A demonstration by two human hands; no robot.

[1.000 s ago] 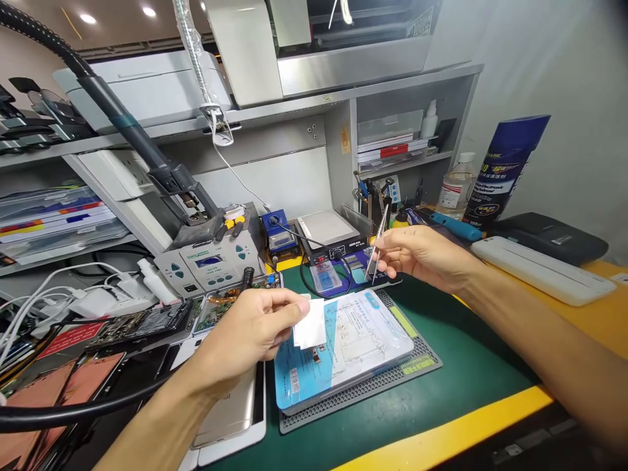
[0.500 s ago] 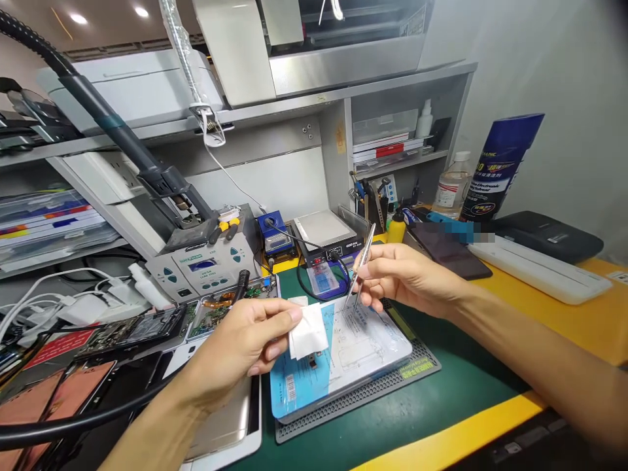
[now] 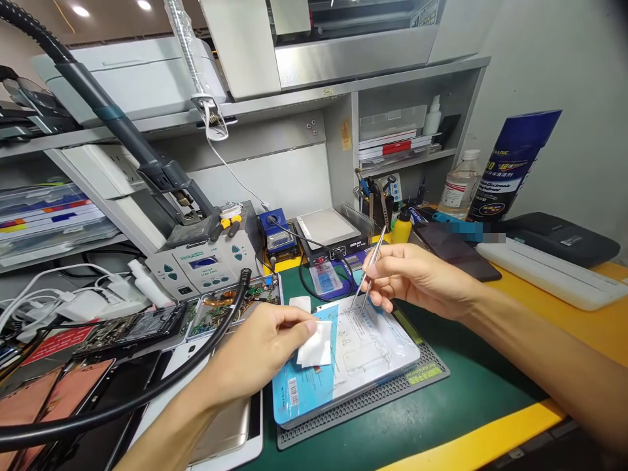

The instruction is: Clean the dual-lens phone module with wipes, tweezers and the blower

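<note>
My left hand (image 3: 267,343) pinches a small folded white cloth or tissue (image 3: 316,347) between thumb and fingers, over the blue part of a flat blue-and-white box (image 3: 363,379). In my right hand (image 3: 409,278) is a pair of metal tweezers (image 3: 373,265), gripped about the middle. Their tips are apart and point down over the white part of the box; I cannot tell whether they touch it. The box lies on a grey perforated mat (image 3: 417,392). Behind my left fingers shows another white piece (image 3: 300,303).
A black hose (image 3: 216,343) arcs over phones and boards at left. Behind stand a hot-air station (image 3: 201,261), a heating plate (image 3: 328,229) and a yellow bottle (image 3: 401,229). A dark phone (image 3: 458,252), a clear bottle (image 3: 460,183) and a tall spray can (image 3: 515,167) are at right.
My left hand with the white cloth has come lower and slightly right, nearer the box. The tweezers in my right hand have shifted a little right. The view has moved slightly.
</note>
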